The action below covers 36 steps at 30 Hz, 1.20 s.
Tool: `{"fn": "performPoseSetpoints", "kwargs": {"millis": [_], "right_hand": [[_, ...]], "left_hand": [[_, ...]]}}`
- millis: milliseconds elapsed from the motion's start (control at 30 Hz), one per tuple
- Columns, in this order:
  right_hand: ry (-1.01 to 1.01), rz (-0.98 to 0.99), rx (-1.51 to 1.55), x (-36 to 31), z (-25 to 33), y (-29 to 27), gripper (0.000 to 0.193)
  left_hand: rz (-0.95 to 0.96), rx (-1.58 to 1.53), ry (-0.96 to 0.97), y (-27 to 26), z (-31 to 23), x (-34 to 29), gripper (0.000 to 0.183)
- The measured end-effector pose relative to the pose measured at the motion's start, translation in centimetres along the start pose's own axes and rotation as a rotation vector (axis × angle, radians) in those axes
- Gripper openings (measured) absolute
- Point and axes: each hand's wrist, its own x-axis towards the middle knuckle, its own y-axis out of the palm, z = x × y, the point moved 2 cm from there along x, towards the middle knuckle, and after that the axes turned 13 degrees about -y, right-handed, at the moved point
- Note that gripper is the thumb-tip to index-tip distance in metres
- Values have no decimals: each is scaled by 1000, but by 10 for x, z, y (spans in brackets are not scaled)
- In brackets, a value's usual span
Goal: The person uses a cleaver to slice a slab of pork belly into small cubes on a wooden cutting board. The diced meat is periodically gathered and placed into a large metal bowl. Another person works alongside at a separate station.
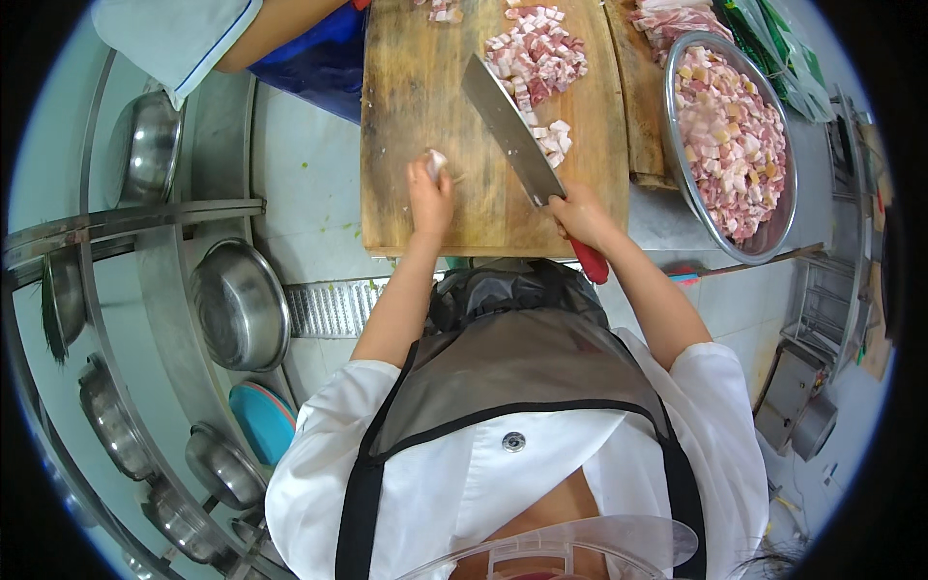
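Note:
My right hand (583,215) is closed round the red handle of a cleaver (512,130), whose broad blade slants up and left over the wooden cutting board (416,82). Its blade passes beside a heap of diced pork (537,53) and a smaller cluster of pork cubes (554,141). At the near left of the board, my left hand (430,198) has its fingers closed on a small pale piece of pork (437,162). Part of that piece is hidden by the fingers.
A steel bowl (675,145) full of diced pork stands right of the board, with sliced pork (677,21) behind it. At the upper left is another person's sleeve (179,39) and arm. Steel basins (242,304) sit on racks at the left.

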Motion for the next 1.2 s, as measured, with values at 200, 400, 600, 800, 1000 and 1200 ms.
{"fn": "performPoseSetpoints", "kwargs": {"millis": [200,400,600,800,1000,1200], "right_hand": [[-7,63,-26,-30,19,-1,24],[-14,172,-132,-43,20,12,22],[-46,158,-215,-39,27,16,20],[-132,128,-313,-38,23,16,19],[-158,220,-428,-51,39,21,22],[-173,215,-398,-55,45,26,31]], "left_hand": [[116,-852,-440,-7,5,10,40],[56,-708,-346,-16,21,7,54],[-85,-221,-154,-28,16,-5,69],[-5,-4,-243,-40,9,-13,58],[-69,58,-167,-31,20,-21,41],[-88,-115,-392,-23,25,-22,25]]}}
